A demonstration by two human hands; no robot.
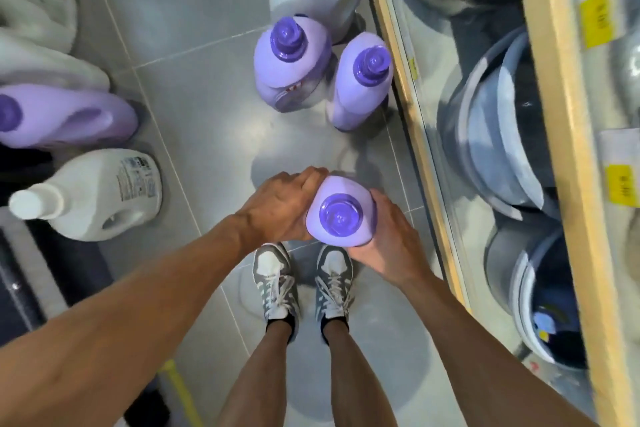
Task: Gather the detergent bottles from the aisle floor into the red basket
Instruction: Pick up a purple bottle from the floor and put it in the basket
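Gripping the lilac detergent bottle point(341, 215) by its sides, left hand point(280, 210) and right hand point(388, 239) are steadying what looks heavy and slick.

A grey tiled floor point(194, 28) with pale grout lines runs down the aisle and shines dully near its middle. On it stand two grey-and-white laced sneakers, the left one point(275, 282) and the right one point(334, 279) side by side, worn with black socks. Along the right side runs a shelf unit with light wooden rails point(415, 121). Stacked grey-blue basins point(491, 135) sit on its lower shelf, with another stack of basins point(540, 298) nearer. Yellow price labels point(595, 17) are fixed to the upper rail; their print is blurred. A yellow strip point(180, 388) shows at the lower left.
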